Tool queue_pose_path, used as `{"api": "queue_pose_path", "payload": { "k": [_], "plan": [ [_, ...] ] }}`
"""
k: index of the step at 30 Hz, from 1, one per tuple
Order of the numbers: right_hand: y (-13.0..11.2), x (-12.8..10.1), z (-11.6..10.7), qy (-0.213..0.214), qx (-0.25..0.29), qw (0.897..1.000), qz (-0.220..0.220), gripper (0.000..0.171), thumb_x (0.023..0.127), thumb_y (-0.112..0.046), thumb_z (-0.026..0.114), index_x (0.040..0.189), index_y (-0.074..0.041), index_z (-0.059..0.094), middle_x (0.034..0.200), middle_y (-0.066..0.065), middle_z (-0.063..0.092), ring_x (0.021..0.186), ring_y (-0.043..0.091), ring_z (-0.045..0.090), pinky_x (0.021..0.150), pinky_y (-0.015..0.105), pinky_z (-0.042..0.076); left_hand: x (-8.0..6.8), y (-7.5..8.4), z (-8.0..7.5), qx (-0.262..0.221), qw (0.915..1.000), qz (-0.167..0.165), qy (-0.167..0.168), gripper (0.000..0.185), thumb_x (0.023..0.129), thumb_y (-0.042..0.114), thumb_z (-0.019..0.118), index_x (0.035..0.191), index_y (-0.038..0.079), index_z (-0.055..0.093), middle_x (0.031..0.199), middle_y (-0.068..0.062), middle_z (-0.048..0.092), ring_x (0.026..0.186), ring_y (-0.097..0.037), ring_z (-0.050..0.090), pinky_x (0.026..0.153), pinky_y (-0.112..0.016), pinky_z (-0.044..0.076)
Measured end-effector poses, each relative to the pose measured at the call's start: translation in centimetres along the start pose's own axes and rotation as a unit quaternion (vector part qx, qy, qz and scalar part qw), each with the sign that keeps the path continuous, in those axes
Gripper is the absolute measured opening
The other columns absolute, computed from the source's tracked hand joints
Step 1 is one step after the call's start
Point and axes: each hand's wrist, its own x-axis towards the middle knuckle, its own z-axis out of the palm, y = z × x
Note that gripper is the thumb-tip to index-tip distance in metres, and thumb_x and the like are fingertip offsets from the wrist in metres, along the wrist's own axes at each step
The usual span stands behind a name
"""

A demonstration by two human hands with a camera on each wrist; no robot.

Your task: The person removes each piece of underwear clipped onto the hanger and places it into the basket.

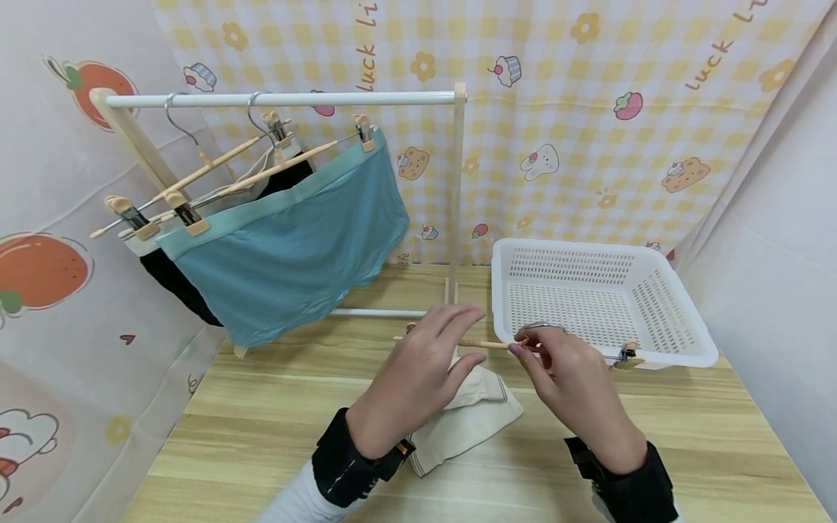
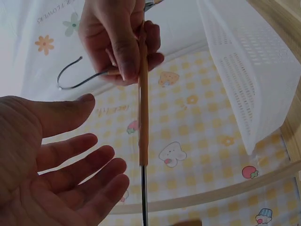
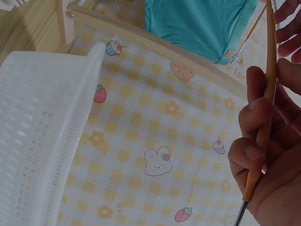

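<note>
My right hand (image 1: 530, 349) pinches a wooden clip hanger (image 1: 487, 343) by its thin bar, just in front of the white basket (image 1: 680, 361). The right wrist view shows those fingers (image 3: 258, 150) curled round the bar (image 3: 265, 108). In the left wrist view the bar (image 2: 143, 117) runs down from the right hand (image 2: 120, 37), with the metal hook (image 2: 70, 82) beside it. My left hand (image 1: 467, 338) hovers open at the bar's left end, palm (image 2: 56, 174) spread and fingers straight. Below it a cream garment (image 1: 471, 418) lies on the table.
A white rail (image 1: 281, 99) on a wooden rack at the back left carries two more clip hangers, with a teal garment (image 1: 294, 247) in front and a black one (image 1: 176, 287) behind. Patterned curtains close in the wooden table (image 1: 261, 436) on all sides.
</note>
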Motion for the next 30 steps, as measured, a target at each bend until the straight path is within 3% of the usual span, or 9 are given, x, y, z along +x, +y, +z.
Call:
{"api": "queue_pose_path", "payload": {
  "k": [4, 10, 17, 27, 30],
  "plan": [
    [-0.3, 0.0, 0.2, -0.012, 0.014, 1.0, 0.006, 0.031, 0.083, -0.003, 0.09, 0.105, -0.004, 0.069, 0.082, 0.0, 0.065, 0.067, 0.004, 0.047, 0.054, 0.02, 0.041, 0.1, 0.3, 0.7, 0.007, 0.9998, -0.002, -0.016, 0.04, 0.101, 0.013, 0.078, 0.138, 0.002, 0.067, 0.136, -0.012, 0.071, 0.13, -0.026, 0.068, 0.11, -0.036, 0.058],
    [-0.7, 0.1, 0.2, -0.021, 0.035, 0.999, 0.009, 0.029, 0.086, -0.002, 0.088, 0.106, -0.006, 0.068, 0.086, -0.001, 0.068, 0.068, 0.006, 0.053, 0.055, 0.019, 0.042, 0.1, 0.6, 1.7, 0.014, 0.9998, 0.002, -0.017, 0.029, 0.098, 0.009, 0.08, 0.127, 0.006, 0.074, 0.123, -0.007, 0.076, 0.117, -0.021, 0.073, 0.103, -0.032, 0.061],
    [-1.1, 0.2, 0.2, -0.02, 0.049, 0.999, -0.005, 0.031, 0.084, 0.002, 0.088, 0.108, -0.006, 0.07, 0.091, 0.001, 0.072, 0.074, 0.008, 0.062, 0.057, 0.019, 0.045, 0.0, 0.5, 2.9, -0.018, 0.9997, 0.006, -0.013, 0.015, 0.104, 0.007, 0.072, 0.118, 0.007, 0.078, 0.109, -0.002, 0.079, 0.105, -0.014, 0.075, 0.091, -0.022, 0.062],
    [-0.9, 0.3, 0.2, -0.017, 0.053, 0.998, -0.013, 0.032, 0.085, 0.001, 0.088, 0.109, -0.007, 0.068, 0.094, 0.001, 0.072, 0.08, 0.011, 0.067, 0.062, 0.022, 0.054, -0.2, 0.3, 3.3, -0.031, 0.9995, 0.0, -0.006, 0.016, 0.106, 0.005, 0.067, 0.117, 0.007, 0.079, 0.108, -0.002, 0.078, 0.107, -0.014, 0.074, 0.091, -0.024, 0.063],
    [-0.8, 0.4, 0.1, -0.007, 0.05, 0.998, -0.026, 0.023, 0.096, -0.012, 0.083, 0.113, -0.005, 0.069, 0.102, 0.004, 0.074, 0.089, 0.016, 0.071, 0.07, 0.028, 0.059, -0.3, 0.1, 3.1, -0.021, 0.9998, -0.003, 0.001, 0.016, 0.106, 0.004, 0.067, 0.117, 0.007, 0.079, 0.108, -0.003, 0.078, 0.105, -0.015, 0.074, 0.091, -0.023, 0.063]
  ]
}}
